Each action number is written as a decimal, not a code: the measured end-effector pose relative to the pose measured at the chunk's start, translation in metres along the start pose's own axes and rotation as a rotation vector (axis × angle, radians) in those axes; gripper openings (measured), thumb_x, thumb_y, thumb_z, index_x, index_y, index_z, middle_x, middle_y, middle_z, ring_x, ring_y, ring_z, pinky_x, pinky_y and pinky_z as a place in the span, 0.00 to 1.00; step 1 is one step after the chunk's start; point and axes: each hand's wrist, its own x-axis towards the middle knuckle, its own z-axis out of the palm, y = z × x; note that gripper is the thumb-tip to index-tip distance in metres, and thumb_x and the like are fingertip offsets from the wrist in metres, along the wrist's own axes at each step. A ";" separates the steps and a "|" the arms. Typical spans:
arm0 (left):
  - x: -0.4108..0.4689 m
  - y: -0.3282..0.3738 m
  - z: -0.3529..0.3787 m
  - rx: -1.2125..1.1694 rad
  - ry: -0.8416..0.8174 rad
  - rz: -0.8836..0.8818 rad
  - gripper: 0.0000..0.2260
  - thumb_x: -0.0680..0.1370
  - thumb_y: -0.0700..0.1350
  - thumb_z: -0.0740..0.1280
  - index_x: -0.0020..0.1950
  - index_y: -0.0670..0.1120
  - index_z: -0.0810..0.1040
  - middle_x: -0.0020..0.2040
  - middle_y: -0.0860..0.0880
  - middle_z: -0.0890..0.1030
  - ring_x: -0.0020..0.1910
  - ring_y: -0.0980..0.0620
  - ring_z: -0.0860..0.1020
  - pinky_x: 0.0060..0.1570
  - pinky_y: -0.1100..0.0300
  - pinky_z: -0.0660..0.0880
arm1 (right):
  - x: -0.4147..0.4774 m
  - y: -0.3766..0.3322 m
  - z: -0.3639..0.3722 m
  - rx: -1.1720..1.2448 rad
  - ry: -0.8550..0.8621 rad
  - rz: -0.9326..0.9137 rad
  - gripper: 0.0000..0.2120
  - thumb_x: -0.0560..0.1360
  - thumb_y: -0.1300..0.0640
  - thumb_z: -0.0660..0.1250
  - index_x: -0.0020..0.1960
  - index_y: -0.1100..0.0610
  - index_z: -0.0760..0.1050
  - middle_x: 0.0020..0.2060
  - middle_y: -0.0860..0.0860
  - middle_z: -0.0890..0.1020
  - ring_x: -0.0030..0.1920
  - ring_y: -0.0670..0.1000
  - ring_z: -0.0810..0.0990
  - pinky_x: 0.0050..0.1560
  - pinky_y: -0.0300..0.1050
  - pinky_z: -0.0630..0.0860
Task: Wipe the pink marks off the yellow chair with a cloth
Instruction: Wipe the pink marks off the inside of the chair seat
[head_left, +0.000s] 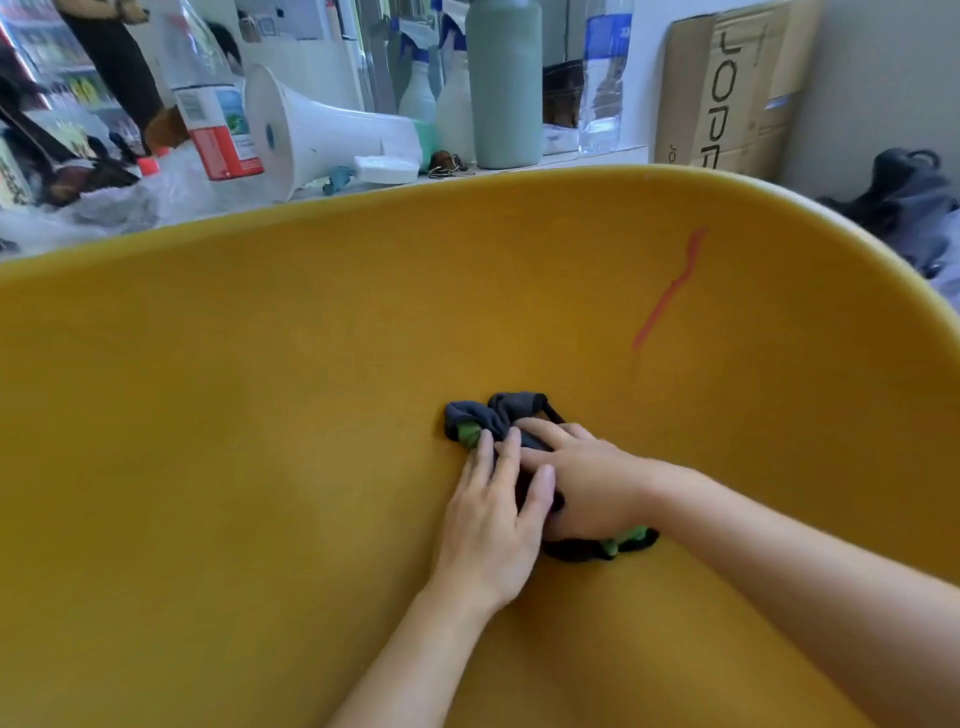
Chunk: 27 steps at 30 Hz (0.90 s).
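Yellow chair (260, 415): seat shell fills most of view. Pink mark (670, 296): one slanted streak on shell, upper right, well apart from cloth.
Cloth (498, 415): dark w/ green patches, bunched, lying on seat near centre; partly hidden under both hands.
Left hand (493, 525): laid flat on cloth, fingers together, pressing; nothing pinched.
Right hand (587, 483): laid over cloth, fingers spread a little, touching left hand's fingertips.
Shelf behind chair: white megaphone (322, 130), green flask (504, 88), water bottle (213, 98). Cardboard box (727, 88) at right.
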 end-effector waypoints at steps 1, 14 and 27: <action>0.004 -0.003 0.006 0.014 0.010 -0.024 0.31 0.79 0.63 0.50 0.78 0.52 0.45 0.79 0.53 0.44 0.77 0.55 0.46 0.74 0.58 0.50 | -0.009 0.012 -0.017 0.052 -0.036 -0.004 0.34 0.76 0.49 0.64 0.77 0.40 0.51 0.78 0.45 0.52 0.77 0.52 0.53 0.73 0.52 0.60; -0.014 0.057 0.070 0.302 0.049 0.519 0.32 0.67 0.57 0.62 0.70 0.51 0.67 0.73 0.53 0.67 0.73 0.53 0.62 0.71 0.45 0.60 | -0.087 0.082 -0.032 -0.334 0.768 0.273 0.19 0.70 0.63 0.63 0.59 0.53 0.79 0.61 0.53 0.80 0.66 0.56 0.74 0.56 0.53 0.67; -0.018 0.100 0.099 0.140 0.110 0.619 0.28 0.67 0.54 0.63 0.68 0.52 0.72 0.69 0.50 0.73 0.67 0.47 0.71 0.64 0.49 0.71 | -0.130 0.113 -0.084 -0.095 0.882 0.644 0.33 0.79 0.46 0.59 0.77 0.41 0.44 0.48 0.51 0.72 0.43 0.54 0.74 0.37 0.45 0.67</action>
